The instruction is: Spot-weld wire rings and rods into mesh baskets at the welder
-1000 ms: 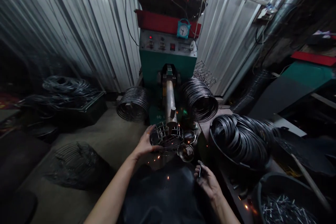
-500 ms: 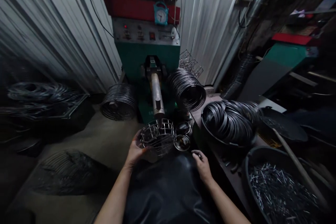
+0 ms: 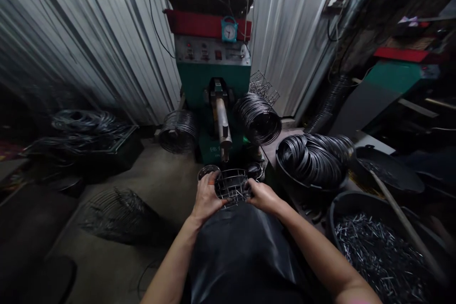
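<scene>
A small round wire cage [image 3: 232, 185] sits over my lap, just in front of the green welding machine [image 3: 213, 80] and below the tip of its metal arm [image 3: 222, 127]. My left hand [image 3: 207, 198] grips the cage's left side with curled fingers. My right hand [image 3: 262, 195] holds its right side. A black apron [image 3: 242, 251] covers my lap beneath the cage.
Coils of wire rings [image 3: 258, 118] hang on both sides of the machine. A black tub of wire rings [image 3: 310, 160] and a tub of short wire pieces [image 3: 377, 247] stand to my right. Finished wire cages [image 3: 116, 209] lie on the floor at left. Corrugated metal walls stand behind.
The cage has come off the machine's arm tip and down toward my lap. My right hand moved left from the apron and took hold of the cage. The sparks have stopped.
</scene>
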The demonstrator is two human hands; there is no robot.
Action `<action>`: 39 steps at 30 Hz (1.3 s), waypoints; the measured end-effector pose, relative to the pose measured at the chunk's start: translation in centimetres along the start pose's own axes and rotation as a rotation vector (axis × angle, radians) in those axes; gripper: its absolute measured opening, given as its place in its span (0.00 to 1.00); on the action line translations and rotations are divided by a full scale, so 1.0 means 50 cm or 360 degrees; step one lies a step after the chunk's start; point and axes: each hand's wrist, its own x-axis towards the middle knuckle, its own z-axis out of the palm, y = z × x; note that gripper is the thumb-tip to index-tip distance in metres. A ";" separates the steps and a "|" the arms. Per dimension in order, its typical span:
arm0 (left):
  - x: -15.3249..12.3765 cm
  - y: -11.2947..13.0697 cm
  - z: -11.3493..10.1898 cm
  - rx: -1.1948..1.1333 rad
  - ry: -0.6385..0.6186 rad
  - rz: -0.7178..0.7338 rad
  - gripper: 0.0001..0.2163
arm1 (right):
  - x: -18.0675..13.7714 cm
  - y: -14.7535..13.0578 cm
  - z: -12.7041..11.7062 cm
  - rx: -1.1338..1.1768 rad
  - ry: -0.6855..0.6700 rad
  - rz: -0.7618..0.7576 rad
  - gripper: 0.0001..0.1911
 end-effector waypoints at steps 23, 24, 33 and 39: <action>0.039 -0.022 -0.008 -0.0053 -0.0101 -0.0171 0.27 | 0.093 -0.003 0.024 0.0259 -0.0118 -0.0620 0.14; 0.040 -0.027 -0.005 -0.0057 -0.0107 -0.0177 0.27 | 0.098 -0.004 0.026 0.0211 -0.0111 -0.0601 0.13; 0.049 -0.075 0.015 -0.0062 -0.0095 -0.0108 0.25 | 0.131 0.010 0.060 0.0106 0.0058 -0.0624 0.11; 0.070 -0.098 0.024 -0.0095 -0.0099 -0.0024 0.26 | 0.147 0.009 0.060 0.0069 0.0086 -0.0633 0.10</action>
